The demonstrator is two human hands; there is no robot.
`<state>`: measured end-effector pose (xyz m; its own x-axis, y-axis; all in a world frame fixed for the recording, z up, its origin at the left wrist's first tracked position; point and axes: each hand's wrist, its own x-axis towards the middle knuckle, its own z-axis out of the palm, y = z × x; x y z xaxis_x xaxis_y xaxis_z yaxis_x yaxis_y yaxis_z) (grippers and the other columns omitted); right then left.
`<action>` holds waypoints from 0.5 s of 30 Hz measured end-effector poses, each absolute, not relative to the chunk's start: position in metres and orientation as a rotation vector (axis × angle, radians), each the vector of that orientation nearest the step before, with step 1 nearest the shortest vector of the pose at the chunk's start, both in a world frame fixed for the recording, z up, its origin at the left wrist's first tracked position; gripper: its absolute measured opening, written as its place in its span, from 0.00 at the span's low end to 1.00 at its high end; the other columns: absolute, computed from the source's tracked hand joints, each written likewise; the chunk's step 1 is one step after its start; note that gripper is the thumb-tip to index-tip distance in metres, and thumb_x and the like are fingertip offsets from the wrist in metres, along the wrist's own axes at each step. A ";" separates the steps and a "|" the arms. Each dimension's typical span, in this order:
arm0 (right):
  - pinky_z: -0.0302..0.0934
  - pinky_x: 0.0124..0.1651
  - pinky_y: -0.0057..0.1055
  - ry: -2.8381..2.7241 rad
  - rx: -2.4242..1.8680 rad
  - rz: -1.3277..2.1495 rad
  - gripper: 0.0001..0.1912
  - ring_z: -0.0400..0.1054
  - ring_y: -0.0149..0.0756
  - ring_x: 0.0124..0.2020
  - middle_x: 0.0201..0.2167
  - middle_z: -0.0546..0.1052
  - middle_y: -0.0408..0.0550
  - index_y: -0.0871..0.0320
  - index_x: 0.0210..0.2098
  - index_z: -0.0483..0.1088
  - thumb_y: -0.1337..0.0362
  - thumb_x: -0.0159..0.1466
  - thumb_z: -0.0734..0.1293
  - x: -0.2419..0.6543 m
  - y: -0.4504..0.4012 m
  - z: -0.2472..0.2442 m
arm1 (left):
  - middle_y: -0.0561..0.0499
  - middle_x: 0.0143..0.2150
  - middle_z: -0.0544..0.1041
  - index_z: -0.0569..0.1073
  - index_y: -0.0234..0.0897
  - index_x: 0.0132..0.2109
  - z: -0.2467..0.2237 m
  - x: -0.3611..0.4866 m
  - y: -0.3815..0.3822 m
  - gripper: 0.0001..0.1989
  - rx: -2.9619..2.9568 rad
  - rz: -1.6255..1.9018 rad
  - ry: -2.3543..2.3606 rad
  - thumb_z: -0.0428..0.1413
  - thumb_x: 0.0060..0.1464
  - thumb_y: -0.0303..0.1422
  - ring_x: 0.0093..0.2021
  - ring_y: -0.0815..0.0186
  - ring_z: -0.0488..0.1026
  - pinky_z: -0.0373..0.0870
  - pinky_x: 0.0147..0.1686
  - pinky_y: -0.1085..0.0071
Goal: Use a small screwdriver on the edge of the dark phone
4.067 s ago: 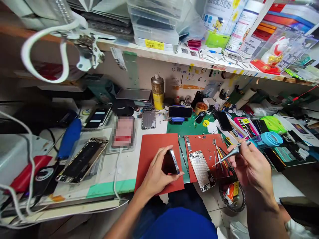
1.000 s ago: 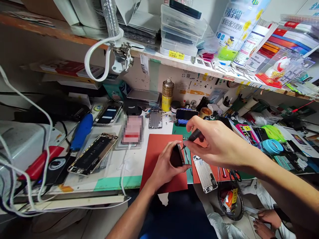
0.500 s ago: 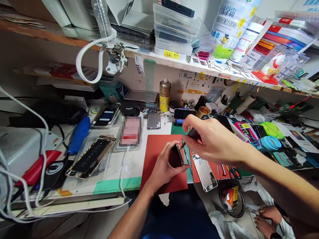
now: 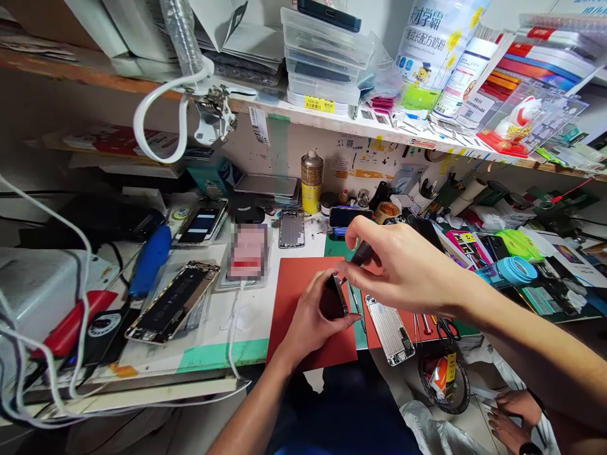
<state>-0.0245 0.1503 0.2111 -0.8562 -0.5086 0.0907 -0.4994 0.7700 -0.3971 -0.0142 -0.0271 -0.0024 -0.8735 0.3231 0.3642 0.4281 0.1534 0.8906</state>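
The left grip point(image 4: 315, 316) is clenched around a dark phone point(image 4: 332, 298), which stands on edge above a red mat point(image 4: 303, 332) on the tabletop point(image 4: 251, 322). The phone's long axis runs away from the body at a slight tilt, with its metal side edge facing right. The right grip point(image 4: 408, 268) is closed on a black-handled screwdriver point(image 4: 363, 254), its shaft angled down and to the left. The tip sits just beside the phone's far end; contact cannot be confirmed. The left grip holds the phone, while the right stands off to its right. An opened phone housing point(image 4: 389, 330) lies right of the mat.
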 end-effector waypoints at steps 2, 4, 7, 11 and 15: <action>0.43 0.30 0.30 2.955 -0.809 -0.641 0.06 0.51 0.29 0.23 0.25 0.66 0.35 0.53 0.41 0.61 0.67 0.69 0.65 -0.025 0.151 0.211 | 0.44 0.64 0.75 0.66 0.48 0.68 -0.002 -0.014 -0.027 0.39 -0.751 -1.841 -2.323 0.73 0.55 0.44 0.62 0.50 0.76 0.75 0.61 0.51; 0.46 0.31 0.30 2.924 -0.870 -0.643 0.08 0.54 0.29 0.24 0.27 0.68 0.37 0.54 0.42 0.61 0.69 0.67 0.66 -0.024 0.151 0.211 | 0.44 0.63 0.75 0.66 0.48 0.68 -0.001 -0.014 -0.028 0.39 -0.742 -1.832 -2.343 0.73 0.55 0.43 0.62 0.49 0.76 0.75 0.61 0.51; 0.46 0.31 0.30 2.932 -0.829 -0.602 0.07 0.54 0.30 0.24 0.26 0.68 0.37 0.55 0.44 0.62 0.67 0.68 0.66 -0.023 0.151 0.213 | 0.45 0.62 0.76 0.67 0.48 0.68 0.000 -0.014 -0.028 0.38 -0.740 -1.825 -2.348 0.73 0.55 0.43 0.60 0.50 0.77 0.76 0.60 0.52; 0.46 0.31 0.30 2.901 -0.865 -0.590 0.10 0.57 0.30 0.25 0.27 0.70 0.37 0.55 0.44 0.62 0.70 0.66 0.66 -0.021 0.150 0.214 | 0.45 0.62 0.76 0.66 0.48 0.68 0.001 -0.014 -0.027 0.38 -0.735 -1.811 -2.363 0.73 0.55 0.42 0.61 0.50 0.76 0.75 0.60 0.53; 0.45 0.31 0.30 2.934 -0.810 -0.583 0.07 0.55 0.30 0.23 0.25 0.68 0.36 0.54 0.44 0.62 0.69 0.69 0.64 -0.021 0.151 0.214 | 0.45 0.61 0.76 0.67 0.48 0.68 0.001 -0.014 -0.026 0.38 -0.729 -1.826 -2.367 0.73 0.54 0.43 0.59 0.51 0.77 0.76 0.58 0.54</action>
<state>-0.0209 0.1509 0.2139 -0.8625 -0.5027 0.0584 -0.4869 0.7927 -0.3667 -0.0140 -0.0261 0.0006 -0.8857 0.3256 0.3309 0.4027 0.1844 0.8966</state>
